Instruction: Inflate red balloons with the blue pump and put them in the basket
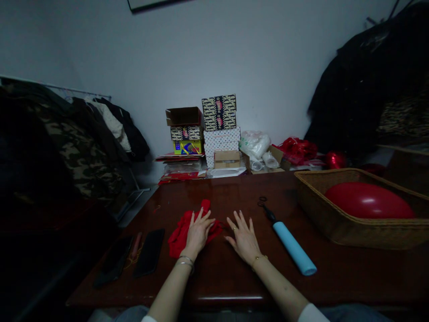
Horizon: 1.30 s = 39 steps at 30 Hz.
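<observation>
Dim room, pale wall (150, 58) behind a glossy red-brown table (241, 192). Red cloth (177, 239): bright, soft-looking, bunched into an uneven heap with folds, a small lump standing out at its far side. Position: left of centre on the table, beneath my left hand (199, 229). That hand is palm down, fingers spread, not closed around the cloth; pressure cannot be told. My right hand (246, 239) is well apart from the left, fingers splayed, holding nothing, between the cloth and a light-blue cylinder (295, 249) with a black end; whether the palm meets the wood, I cannot tell.

Containers: woven basket (338, 232) at right, holding a large, shiny red balloon (368, 200). Beyond the table, patterned boxes (219, 114) in a stack; beside them an open box (183, 116), interior dark, contents not discernible.

Surface, left of the cloth: two dark flat slabs (149, 252) with a reddish stick (136, 245) between them. Room: garments (77, 147) hang at left, dark clothing (355, 89) at right
</observation>
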### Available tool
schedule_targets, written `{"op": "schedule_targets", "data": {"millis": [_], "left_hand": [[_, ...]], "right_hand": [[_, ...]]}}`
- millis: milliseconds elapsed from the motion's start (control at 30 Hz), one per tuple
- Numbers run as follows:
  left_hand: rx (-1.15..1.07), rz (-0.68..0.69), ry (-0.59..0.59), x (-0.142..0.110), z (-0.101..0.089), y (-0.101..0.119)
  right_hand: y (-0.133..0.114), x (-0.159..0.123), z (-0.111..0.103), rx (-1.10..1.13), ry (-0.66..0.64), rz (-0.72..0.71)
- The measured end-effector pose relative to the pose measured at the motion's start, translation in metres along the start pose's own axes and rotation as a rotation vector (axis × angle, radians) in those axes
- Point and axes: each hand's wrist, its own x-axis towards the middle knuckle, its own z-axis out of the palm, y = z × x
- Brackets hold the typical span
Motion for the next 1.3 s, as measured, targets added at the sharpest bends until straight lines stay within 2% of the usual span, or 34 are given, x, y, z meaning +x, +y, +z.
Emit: {"op": "schedule_targets", "data": {"millis": [133, 267, 433, 700, 933, 1067, 1133, 1200, 1267, 1300], "left_hand": [[-0.043, 0.104, -0.016, 0.002, -0.014, 0.008], [-0.079, 0.134, -0.019, 0.003, -0.022, 0.012], [-0.090, 0.116, -0.026, 0.002, -0.023, 0.007], [-0.097, 0.016, -0.064, -0.002, -0.015, -0.005], [-0.161, -0.119, -0.088, -0.007, 0.001, -0.007], [-0.226, -0.173, 0.018, -0.016, 0.002, 0.005], [-0.271, -0.261, 0.075, -0.022, -0.001, 0.015], [-0.290, -0.437, 0.079, -0.028, -0.005, 0.026], [-0.362, -0.546, 0.018, -0.031, -0.005, 0.037], [-0.476, -0.563, -0.048, -0.031, -0.004, 0.042]], "right_hand": [[0.000, 0.000, 0.000, 0.060, 0.030, 0.052], [0.001, 0.000, -0.005, 0.185, 0.094, 0.068], [0.003, 0.000, -0.012, 0.247, 0.115, 0.077], [0.003, -0.001, -0.016, 0.335, 0.081, 0.112], [-0.006, 0.005, -0.022, 0.362, 0.028, 0.136], [-0.012, 0.007, -0.023, 0.335, 0.026, 0.151], [-0.014, 0.007, -0.026, 0.314, 0.031, 0.151], [-0.017, 0.007, -0.029, 0.296, 0.039, 0.139], [-0.020, 0.007, -0.034, 0.265, 0.050, 0.099], [-0.022, 0.007, -0.036, 0.237, 0.056, 0.064]]}}
